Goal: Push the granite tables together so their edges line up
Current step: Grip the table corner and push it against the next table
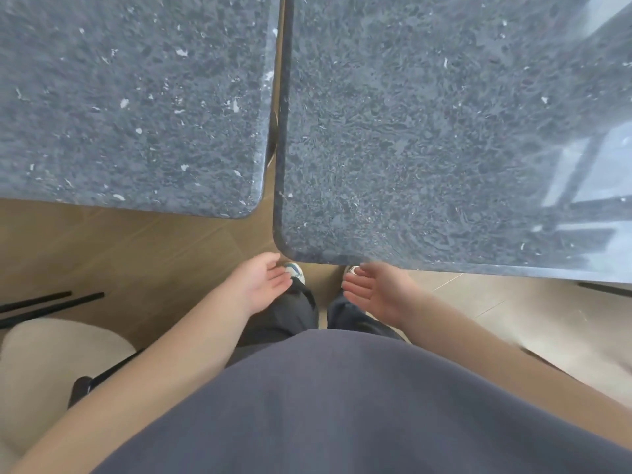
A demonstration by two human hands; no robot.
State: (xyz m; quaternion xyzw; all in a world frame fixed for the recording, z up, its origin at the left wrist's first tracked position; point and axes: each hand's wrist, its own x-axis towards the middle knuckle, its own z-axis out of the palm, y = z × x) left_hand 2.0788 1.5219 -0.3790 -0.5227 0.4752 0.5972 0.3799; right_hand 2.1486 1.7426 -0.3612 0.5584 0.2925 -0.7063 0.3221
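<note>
1. 2 speckled grey granite benches fill the upper part of the head view: the left bench and the right bench.
2. A narrow gap runs between their facing edges, showing the wooden floor beneath; the 2 slabs do not touch along the visible stretch.
3. Their near edges are out of line: the right bench's rounded corner reaches closer to the person than the left bench's corner.
4. The left hand is just below the right bench's near corner, palm turned inward, fingers straight and relaxed, gripping nothing. Whether the fingertips touch the stone edge cannot be told.
5. The right hand is under the near edge of the right bench, palm facing the other hand, fingers loosely extended and holding nothing.
6. Between the hands, 2 shoes and dark trouser legs show on the floor.
7. A cream chair seat with black legs stands at the lower left.
8. A window reflection gleams on the right bench's far right part.
</note>
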